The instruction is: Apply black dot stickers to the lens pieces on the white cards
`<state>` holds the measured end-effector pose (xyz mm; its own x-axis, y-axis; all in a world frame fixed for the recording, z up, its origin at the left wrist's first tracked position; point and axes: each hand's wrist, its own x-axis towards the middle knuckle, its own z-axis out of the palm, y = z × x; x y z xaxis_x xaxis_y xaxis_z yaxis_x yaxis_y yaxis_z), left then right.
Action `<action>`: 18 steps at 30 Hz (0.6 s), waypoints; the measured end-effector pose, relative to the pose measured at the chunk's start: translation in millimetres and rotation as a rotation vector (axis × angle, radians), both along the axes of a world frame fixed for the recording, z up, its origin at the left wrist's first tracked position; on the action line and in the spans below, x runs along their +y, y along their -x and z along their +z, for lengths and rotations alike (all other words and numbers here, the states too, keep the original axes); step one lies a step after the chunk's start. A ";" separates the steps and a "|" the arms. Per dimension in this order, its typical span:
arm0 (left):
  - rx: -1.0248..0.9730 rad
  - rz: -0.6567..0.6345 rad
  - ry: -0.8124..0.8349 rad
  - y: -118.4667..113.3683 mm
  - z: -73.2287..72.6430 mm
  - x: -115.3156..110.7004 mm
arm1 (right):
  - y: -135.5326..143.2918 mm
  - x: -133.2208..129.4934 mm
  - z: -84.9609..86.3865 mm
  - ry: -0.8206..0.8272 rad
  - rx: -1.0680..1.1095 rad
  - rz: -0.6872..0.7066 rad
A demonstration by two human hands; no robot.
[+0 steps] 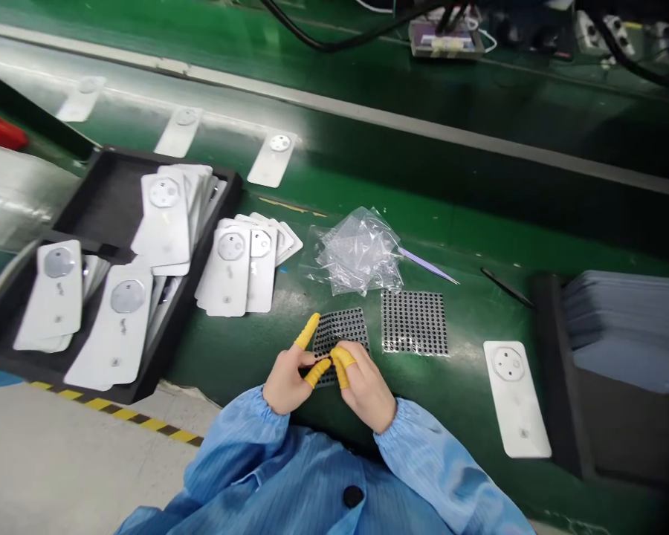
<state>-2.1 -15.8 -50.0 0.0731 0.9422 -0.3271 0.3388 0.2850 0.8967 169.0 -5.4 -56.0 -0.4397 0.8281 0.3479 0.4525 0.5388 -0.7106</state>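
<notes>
A clear sheet of small black dots lies partly under both hands near the table's front edge. My left hand holds it at the left side, the thumb over it and the index finger stretched along its edge. Yellow finger covers sit on that thumb and index finger. My right hand, also with yellow finger covers, is closed in a pinch over the sheet, touching the left thumb's tip. Whatever is between its fingertips is too small to make out. A second dotted sheet lies flat to the right.
Crumpled clear bags and purple tweezers lie beyond the sheets. White plates with round discs are stacked at left, beside a black tray of more. One white plate lies at right, by another black tray with bluish-grey sheets.
</notes>
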 end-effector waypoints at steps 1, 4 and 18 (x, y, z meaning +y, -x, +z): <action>0.021 -0.015 -0.011 0.0 1.0 0.7 | 1.2 0.7 -1.8 0.012 0.020 -0.026; 0.085 -0.060 -0.027 3.2 11.9 0.0 | 3.0 2.1 -2.4 0.053 0.069 -0.104; 0.599 0.353 -0.213 43.8 91.6 308.1 | 2.6 -0.3 8.6 0.010 0.192 -0.118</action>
